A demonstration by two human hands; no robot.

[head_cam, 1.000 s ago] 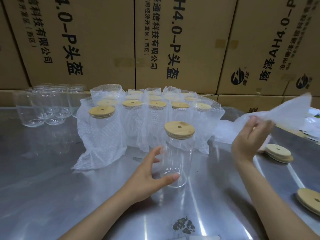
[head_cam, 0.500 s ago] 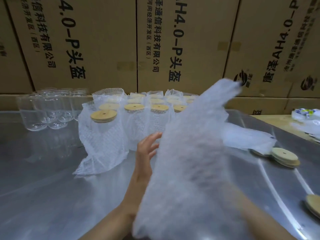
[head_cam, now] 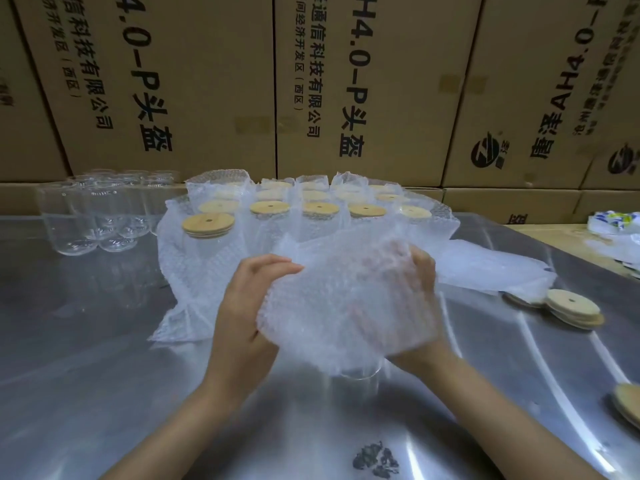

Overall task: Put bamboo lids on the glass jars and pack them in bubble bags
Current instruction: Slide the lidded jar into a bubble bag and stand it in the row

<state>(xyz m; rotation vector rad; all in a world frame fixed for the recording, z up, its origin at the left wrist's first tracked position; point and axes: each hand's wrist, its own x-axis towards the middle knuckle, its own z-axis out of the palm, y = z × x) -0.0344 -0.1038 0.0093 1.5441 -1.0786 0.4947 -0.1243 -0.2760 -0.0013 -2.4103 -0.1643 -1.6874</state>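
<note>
Head camera view, looking down at a shiny metal table point(head_cam: 104, 375) with a dark scuff mark point(head_cam: 375, 460) at its near edge. Two bare forearms reach in from below. Both hands hold a bubble bag point(head_cam: 346, 299) that covers a glass jar point(head_cam: 358, 374); only the jar's clear base shows beneath the bag, resting on the table. The left hand point(head_cam: 242, 313) grips the bag's left side, fingers curled over its top edge. The right hand point(head_cam: 420, 306) holds the right side, its fingers blurred behind the plastic, so I cannot tell their exact placement. To the right lie loose bamboo lids point(head_cam: 573, 308) beside a flat stack of bubble bags point(head_cam: 491, 268). Farther back stand rows of bagged jars with bamboo lids point(head_cam: 263, 216), and left of them, uncovered empty glass jars point(head_cam: 93, 216). Printed cardboard boxes point(head_cam: 363, 81) form the back wall.
</note>
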